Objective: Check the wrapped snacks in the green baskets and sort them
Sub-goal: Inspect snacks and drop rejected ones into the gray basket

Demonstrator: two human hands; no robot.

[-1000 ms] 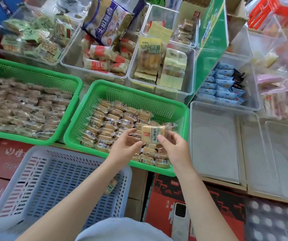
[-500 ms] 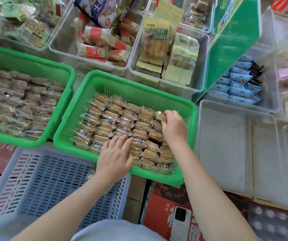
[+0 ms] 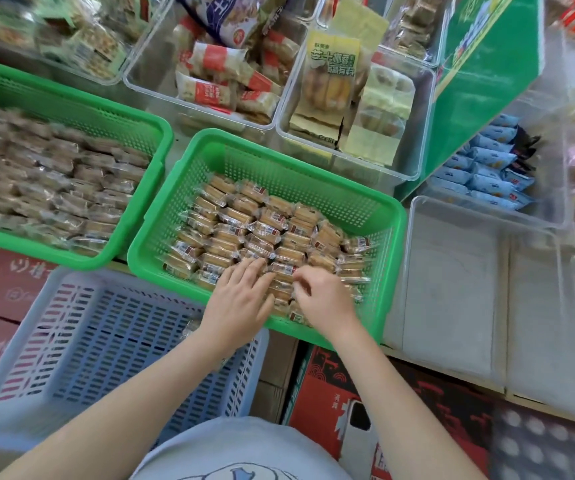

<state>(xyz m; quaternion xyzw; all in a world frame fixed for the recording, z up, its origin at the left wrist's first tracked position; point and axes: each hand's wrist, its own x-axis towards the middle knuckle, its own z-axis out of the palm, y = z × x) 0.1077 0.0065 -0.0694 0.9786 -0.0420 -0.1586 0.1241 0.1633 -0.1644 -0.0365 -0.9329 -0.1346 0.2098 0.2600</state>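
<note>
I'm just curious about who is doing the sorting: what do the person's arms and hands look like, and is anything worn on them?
Both forearms are bare, with no sleeves reaching them. The left hand and right hand wear no gloves, and no rings, watch or bracelet can be seen. At the bottom edge shows a light blue-grey shirt with a darker blue print.

Across the top of the frame stand clear plastic bins (image 3: 414, 174) holding packaged goods, beside a tall green cardboard display panel (image 3: 487, 81) at upper right. Empty clear plastic trays (image 3: 452, 289) fill the right side. At lower left sits a pale blue slotted plastic basket (image 3: 81, 351) on red printed cardboard cartons (image 3: 317, 386). Daylight falls evenly.
</note>
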